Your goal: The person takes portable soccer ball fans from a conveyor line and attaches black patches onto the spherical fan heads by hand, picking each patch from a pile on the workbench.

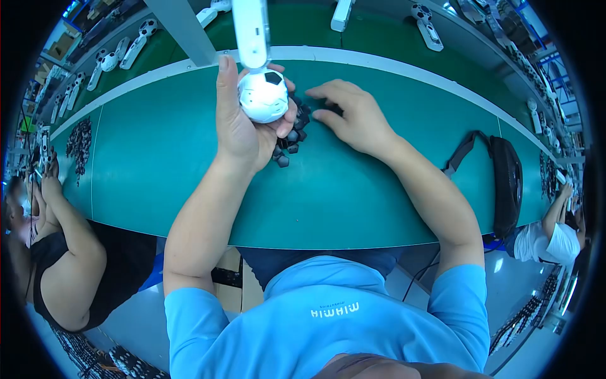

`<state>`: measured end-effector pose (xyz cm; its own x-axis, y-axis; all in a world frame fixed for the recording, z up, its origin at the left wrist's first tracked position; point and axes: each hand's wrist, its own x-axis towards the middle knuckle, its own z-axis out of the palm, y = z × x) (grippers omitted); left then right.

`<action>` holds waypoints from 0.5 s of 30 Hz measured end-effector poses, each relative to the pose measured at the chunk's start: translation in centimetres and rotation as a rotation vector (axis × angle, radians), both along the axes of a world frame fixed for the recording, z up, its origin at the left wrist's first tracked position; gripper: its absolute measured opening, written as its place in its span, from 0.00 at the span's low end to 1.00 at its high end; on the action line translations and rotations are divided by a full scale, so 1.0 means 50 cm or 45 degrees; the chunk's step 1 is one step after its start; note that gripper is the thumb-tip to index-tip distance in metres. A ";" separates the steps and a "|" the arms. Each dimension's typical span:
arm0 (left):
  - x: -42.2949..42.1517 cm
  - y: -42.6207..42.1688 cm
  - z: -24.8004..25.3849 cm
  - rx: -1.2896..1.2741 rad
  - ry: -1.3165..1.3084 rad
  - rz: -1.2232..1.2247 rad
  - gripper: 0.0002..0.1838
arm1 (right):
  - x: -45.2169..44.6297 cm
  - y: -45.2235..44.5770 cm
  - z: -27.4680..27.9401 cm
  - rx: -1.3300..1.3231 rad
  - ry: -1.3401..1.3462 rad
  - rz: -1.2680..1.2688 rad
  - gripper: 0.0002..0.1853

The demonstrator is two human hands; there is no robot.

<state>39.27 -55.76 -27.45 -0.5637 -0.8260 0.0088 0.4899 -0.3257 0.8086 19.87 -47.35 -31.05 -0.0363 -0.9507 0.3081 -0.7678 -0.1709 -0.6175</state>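
My left hand [243, 123] is wrapped round the ball-shaped end of a white soccer-ball device [264, 98], thumb stretched upward. Its long white handle [251, 35] points away from me and leaves the top of the view. One black pentagon patch [273, 78] shows on the ball; the rest of the visible surface is white. Just right of it lies a heap of small black pentagon pieces [293, 136] on the green table. At the heap's right side is my right hand [353, 117], thumb and index finger apart, with something dark between them that I cannot make out.
The green table [353, 196] has a raised pale rim [391, 62]. Similar soccer-ball devices [429, 31] lie beyond it. A grey post [183, 28] rises at the back left. On the right lies a black bag [505, 186]. Co-workers sit at left [76, 265] and far right [549, 240].
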 end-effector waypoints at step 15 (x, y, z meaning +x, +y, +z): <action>-0.005 0.048 -0.053 -0.010 0.019 -0.310 0.30 | 0.040 0.112 0.062 -0.200 -0.819 0.090 0.11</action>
